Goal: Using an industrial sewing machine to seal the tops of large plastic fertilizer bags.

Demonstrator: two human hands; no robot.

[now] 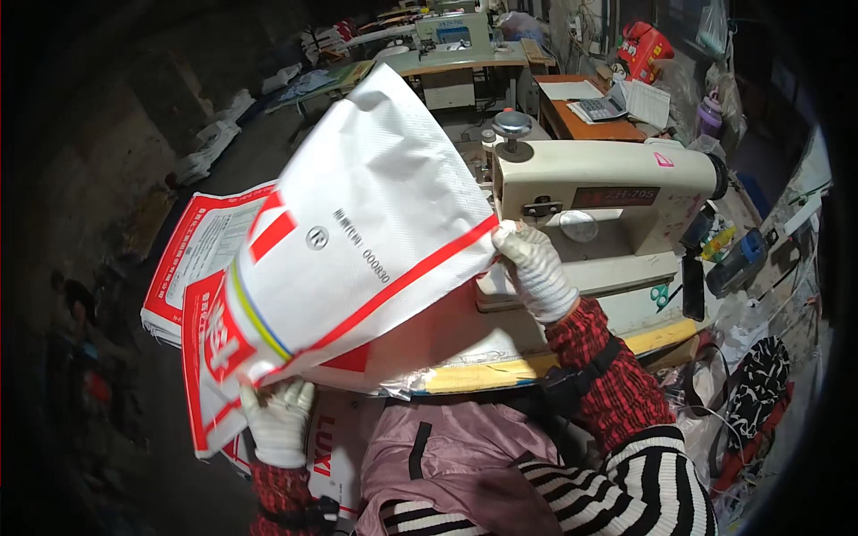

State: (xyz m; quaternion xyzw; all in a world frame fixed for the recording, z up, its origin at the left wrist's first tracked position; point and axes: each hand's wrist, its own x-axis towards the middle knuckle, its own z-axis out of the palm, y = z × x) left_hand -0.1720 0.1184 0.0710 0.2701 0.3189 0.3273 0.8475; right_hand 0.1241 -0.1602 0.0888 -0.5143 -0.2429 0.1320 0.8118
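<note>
A large white woven sack [393, 188] with red bands and a yellow-blue stripe is raised at a slant in front of me. My right hand [541, 272], in a white knitted glove, pinches its right corner beside the sewing machine [590, 179]. At the sack's lower left end, my gloved left hand [279, 424] has its thumb and fingers closed on the edge; the exact grip is partly hidden. Behind and below the raised sack lies a stack of similar red-and-white sacks [192, 259].
Scissors with green handles [660, 295], a dark phone [693, 288] and a bottle [737, 268] lie right of the machine. A calculator [603, 107] rests on a wooden desk [590, 125] beyond. Another sewing machine [451, 36] stands at the back. Yellow edging [483, 375] runs along the table front.
</note>
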